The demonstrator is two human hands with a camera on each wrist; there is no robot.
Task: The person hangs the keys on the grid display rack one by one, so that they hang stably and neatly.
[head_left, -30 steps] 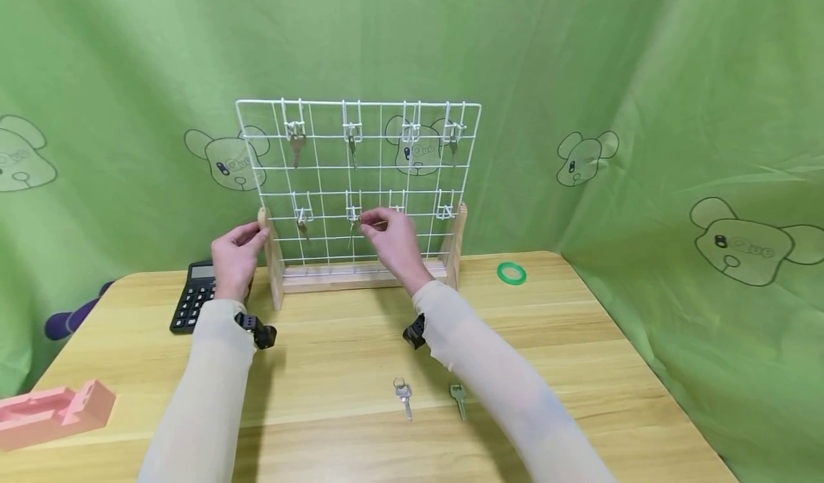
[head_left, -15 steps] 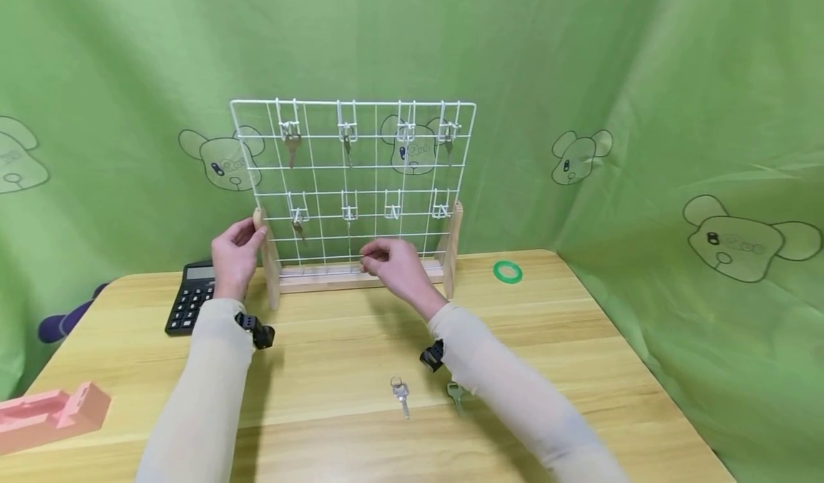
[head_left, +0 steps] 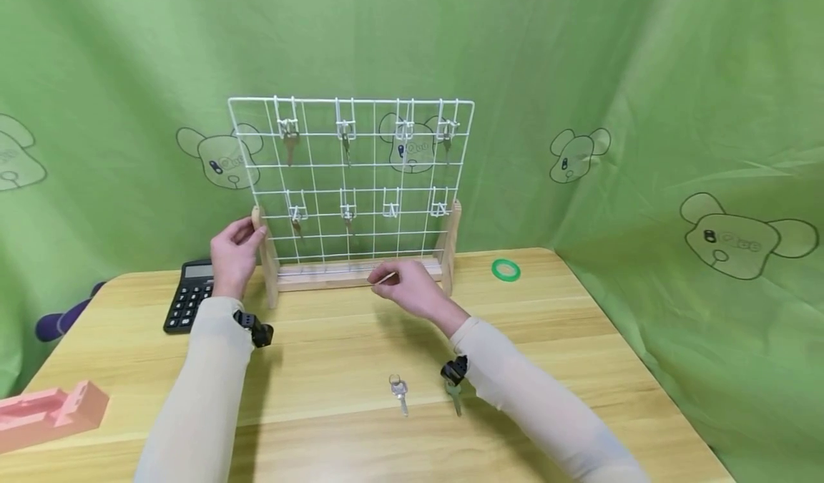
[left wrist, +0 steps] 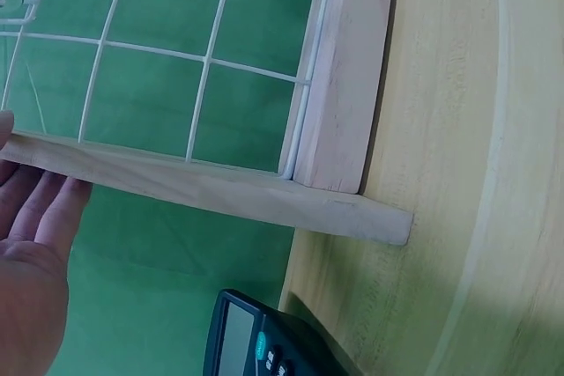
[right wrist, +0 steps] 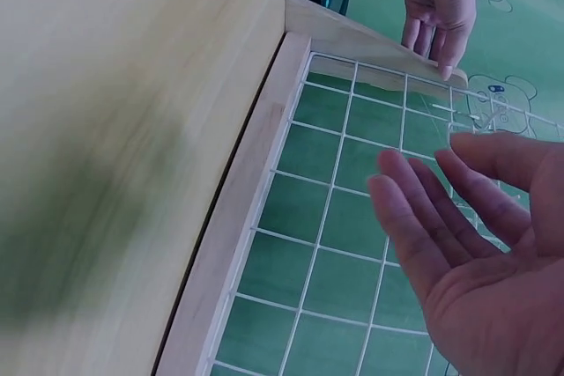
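Observation:
A white wire grid rack (head_left: 360, 100) stands upright in a wooden base, with hooks in two rows. My left hand (head_left: 234, 257) holds the left wooden post (head_left: 268, 275), thumb on one side and fingers on the other in the left wrist view. In front of the base, my right hand (head_left: 415, 288) hovers with loosely bent fingers and nothing between them. A key (head_left: 349, 220) hangs from the second lower hook; another key (head_left: 296, 227) hangs to its left. Along the upper row hang a brown key (head_left: 290, 149) and two more.
On the table lie a silver key with a ring (head_left: 400, 391) and another key (head_left: 454, 399), partly behind the right wrist camera. A calculator (head_left: 188, 300) lies left of the rack, a green ring (head_left: 506, 270) right of it. A pink holder (head_left: 77, 415) stands front left.
My right hand has let go of the key at the second lower hook and moved down and toward me. The key stays hanging there. My left hand keeps its hold on the post.

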